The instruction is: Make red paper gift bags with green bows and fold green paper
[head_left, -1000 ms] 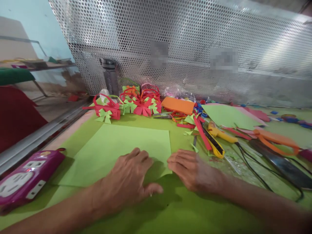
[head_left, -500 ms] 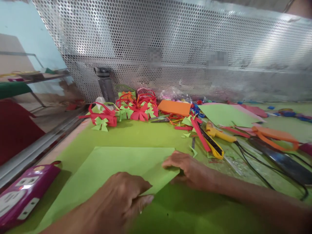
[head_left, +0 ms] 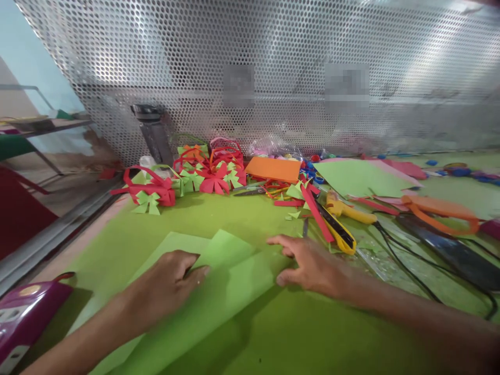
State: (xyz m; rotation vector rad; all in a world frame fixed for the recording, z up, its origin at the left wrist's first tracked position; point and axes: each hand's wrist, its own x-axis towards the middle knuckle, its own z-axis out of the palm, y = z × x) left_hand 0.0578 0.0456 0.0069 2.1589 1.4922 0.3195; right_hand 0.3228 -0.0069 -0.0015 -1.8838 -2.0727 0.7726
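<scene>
A large light-green paper sheet (head_left: 219, 291) lies in front of me, its near side folded or lifted over so that two layers overlap. My left hand (head_left: 172, 284) is on the sheet's left part, thumb and index finger pinched on it. My right hand (head_left: 308, 265) is at the right edge of the sheet, its index finger stretched out and its thumb apart, with nothing held between them.
Red and green paper baskets (head_left: 152, 190) stand at the back left by a dark bottle (head_left: 154, 133). An orange paper block (head_left: 273, 169), scissors (head_left: 250, 191), a yellow cutter (head_left: 346, 239) and a yellow glue gun (head_left: 351, 211) lie behind. A purple power strip (head_left: 35, 317) is at left.
The sheet's near right part has come up and over the rest. My left hand has moved left and slightly up. My right hand has let go of the sheet's edge and opened.
</scene>
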